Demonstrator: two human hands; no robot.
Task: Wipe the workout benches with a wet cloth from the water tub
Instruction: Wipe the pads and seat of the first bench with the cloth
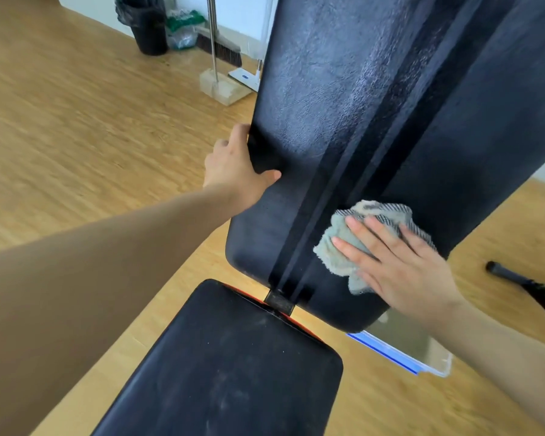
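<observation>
Gripping backrest pad (328,89) edge: left hand (236,165), thumb on face, fingers curled behind, tips hidden. Cloth (334,253): bunched beneath right hand (403,269), fingers straight, slightly spread, pressing; fabric shows past fingertips. Water tub (422,350): partly hidden behind pad.

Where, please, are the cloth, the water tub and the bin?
cloth (325,253): head view, pale fold at its left edge.
water tub (439,369): head view, its clear near rim.
bin (150,33): head view, its black side wall.
</observation>
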